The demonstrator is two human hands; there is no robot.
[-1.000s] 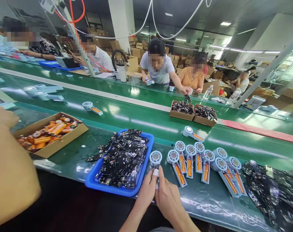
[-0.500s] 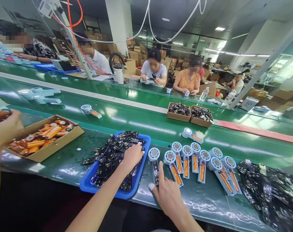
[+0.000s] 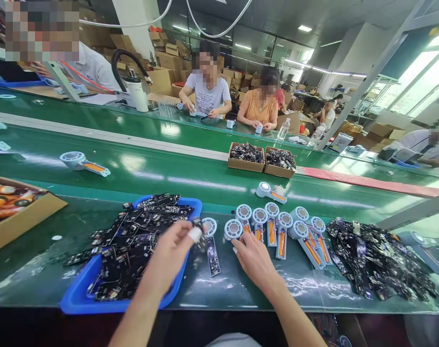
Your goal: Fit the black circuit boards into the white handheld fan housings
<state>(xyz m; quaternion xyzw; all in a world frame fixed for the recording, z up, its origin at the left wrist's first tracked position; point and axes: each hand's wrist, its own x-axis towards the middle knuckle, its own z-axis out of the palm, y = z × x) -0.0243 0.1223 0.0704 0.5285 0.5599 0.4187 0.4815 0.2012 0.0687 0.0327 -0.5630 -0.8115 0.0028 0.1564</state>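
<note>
Black, narrow circuit board [image 3: 198, 235], dotted with small components, is at the centre of the frame, grasped between the thumb and fingers of the left hand [image 3: 174, 246]; the thumb wears a white cover. The right hand [image 3: 254, 255] is bent over the handle of a pale-blue plastic device with a round, grilled head [image 3: 233, 229], its fingertips at the head's lower edge; whether they grip it cannot be told.

Between the hands, a second pale-blue device [image 3: 210, 226] lies on the glossy green counter [image 3: 237, 294], a long black board [image 3: 212, 258] along its handle. Lower left, a blue plastic tray [image 3: 195, 205] is heaped with similar boards, some overhanging its left rim. Right of centre, a cluster of pale-blue devices [image 3: 285, 220] shows orange inserts in the handles; farther right lies a loose pile of black boards [image 3: 382, 260]. At the left edge is a cardboard box [image 3: 31, 219] of orange cylinders. Beyond, two small cardboard boxes [image 3: 245, 165] of dark parts stand side by side, and people sit opposite, upper centre.
</note>
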